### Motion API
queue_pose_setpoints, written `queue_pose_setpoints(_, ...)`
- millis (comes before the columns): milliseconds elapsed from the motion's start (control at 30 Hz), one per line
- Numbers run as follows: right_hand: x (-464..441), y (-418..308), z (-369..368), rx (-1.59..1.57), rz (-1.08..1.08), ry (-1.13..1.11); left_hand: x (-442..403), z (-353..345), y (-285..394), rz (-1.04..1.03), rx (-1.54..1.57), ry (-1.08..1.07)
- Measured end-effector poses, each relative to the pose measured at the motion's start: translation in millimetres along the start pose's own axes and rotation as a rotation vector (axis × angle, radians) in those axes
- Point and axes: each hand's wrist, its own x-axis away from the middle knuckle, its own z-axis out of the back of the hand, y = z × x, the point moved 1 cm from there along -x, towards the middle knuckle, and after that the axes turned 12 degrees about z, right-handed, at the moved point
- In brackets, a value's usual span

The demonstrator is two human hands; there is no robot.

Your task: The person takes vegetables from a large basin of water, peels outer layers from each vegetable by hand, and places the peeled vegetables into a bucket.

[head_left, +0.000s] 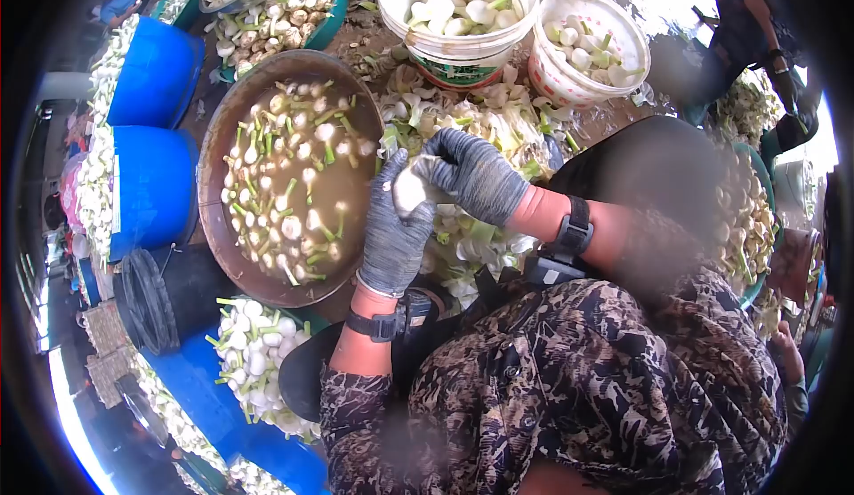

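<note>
A white bulb [410, 191] is held between my two gloved hands, over a heap of peelings. My left hand [394, 237], in a grey glove, wraps round the bulb from below. The gloved fingers of my right hand [476, 175] pinch at its upper right side. Just left of my hands, a wide brown basin [213, 170] holds murky water with many floating bulbs and green stems [289, 188]. Pale leafy peelings [476, 250] lie beneath and beyond my hands.
Two white buckets [463, 46] [583, 95] with peeled bulbs stand ahead. Blue tubs [151, 193] line the left, near a black bucket [151, 299]. White bulbs [258, 362] are piled at lower left. Another person [756, 24] is at the upper right.
</note>
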Motion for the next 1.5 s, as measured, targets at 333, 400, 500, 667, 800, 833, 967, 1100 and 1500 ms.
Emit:
queue_pose_setpoints(333, -3.6, -6.5, 12.3, 0.037, 0.075, 0.017, -14.1, -3.7, -10.6, 0.212, 0.321, -0.081)
queue_pose_setpoints(400, -9.4, 7.8, 18.3, -0.043, -0.073, 0.042, -17.2, -9.8, -8.8, 0.187, 0.369, -0.092)
queue_pose_setpoints(500, -20.7, 10.6, 33.3, 0.025, -0.125, 0.128, -19.5, -11.2, -5.8, 0.135, 0.312, -0.081)
queue_pose_setpoints(667, -28.0, 17.8, 50.8, 0.050, -0.190, 0.209, -19.7, -16.0, -6.1, -0.161, 0.005, 0.037)
queue_pose_setpoints(800, -21.6, 27.1, 55.6, 0.397, 0.041, 0.101, -24.3, -17.1, -4.9, 0.516, 1.496, -0.207)
queue_pose_setpoints(833, -18.1, 25.0, 52.0, 0.598, 0.158, 0.004, -25.5, -17.7, -10.9, 0.509, 1.492, -0.208)
queue_pose_setpoints(967, 1.4, -1.3, 29.0, 0.780, -0.049, -0.588, -39.0, -42.5, -105.3, 0.212, 0.431, -0.007)
queue_pose_setpoints(1100, 5.0, -12.8, 16.7, 0.762, -0.154, -0.790, -43.3, -51.1, -85.5, 0.943, 1.184, 0.117)
queue_pose_setpoints(1500, 22.3, 19.4, 17.1, 0.859, 0.147, -0.886, -179.6, -19.3, 53.1, 0.402, 1.034, -0.239)
